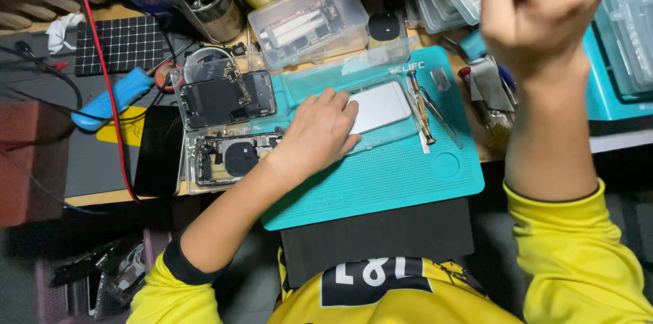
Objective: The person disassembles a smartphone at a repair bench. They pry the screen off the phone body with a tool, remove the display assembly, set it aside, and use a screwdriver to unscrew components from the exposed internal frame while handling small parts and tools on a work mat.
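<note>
My left hand (320,132) lies flat on the teal work mat (401,177), its fingers resting on the edge of a silver phone (381,106) that lies face down under a clear plastic cover. My right hand (537,7) is raised high above the bench at the upper right, curled into a fist; nothing shows in it. A small screwdriver (420,107) and tweezers (441,116) lie on the mat just right of the phone.
Two opened phones (224,98) (231,157) with bare internals sit left of the mat, beside a black screen (158,150). A clear box of parts (309,21) stands behind. Stacked plastic trays (626,24) fill the right. A blue tool (112,96) and a red cable (102,72) lie at the left.
</note>
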Tool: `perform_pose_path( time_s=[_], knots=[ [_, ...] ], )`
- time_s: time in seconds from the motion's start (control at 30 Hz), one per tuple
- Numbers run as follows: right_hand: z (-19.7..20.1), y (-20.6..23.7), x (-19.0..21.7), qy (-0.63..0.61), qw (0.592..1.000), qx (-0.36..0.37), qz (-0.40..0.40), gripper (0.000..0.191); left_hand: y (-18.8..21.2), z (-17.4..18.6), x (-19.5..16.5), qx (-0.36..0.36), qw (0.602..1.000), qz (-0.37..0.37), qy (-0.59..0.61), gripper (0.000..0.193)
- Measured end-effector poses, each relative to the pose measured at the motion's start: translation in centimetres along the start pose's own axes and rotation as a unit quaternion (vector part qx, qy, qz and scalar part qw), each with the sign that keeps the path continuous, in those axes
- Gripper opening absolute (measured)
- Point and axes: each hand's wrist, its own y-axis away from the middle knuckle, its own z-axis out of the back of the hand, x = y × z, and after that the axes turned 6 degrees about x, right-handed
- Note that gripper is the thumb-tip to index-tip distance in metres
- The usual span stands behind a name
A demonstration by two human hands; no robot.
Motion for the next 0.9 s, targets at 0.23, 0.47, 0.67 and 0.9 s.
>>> perform_pose_path(
  time_s=[0.23,0.47,0.67,0.9],
  knots=[
    [0.7,5.7,8.0,-0.096,0.987,0.129,-0.013,0.021,-0.4,-1.2,-0.5,-0.016,0.999,-0.002,-0.029,0.029],
    [-0.7,8.6,11.7,-0.158,0.956,0.240,-0.059,0.015,-1.1,-1.7,-0.1,-0.018,0.999,-0.025,-0.031,0.023],
    [-1.5,10.9,12.2,-0.185,0.950,0.236,-0.092,0.023,-0.9,-1.7,0.3,-0.026,0.999,-0.032,-0.020,0.024],
    [-0.9,10.9,11.1,-0.178,0.942,0.202,-0.200,0.034,-1.0,-1.8,0.5,-0.061,0.997,0.008,-0.041,0.013]
  ],
)
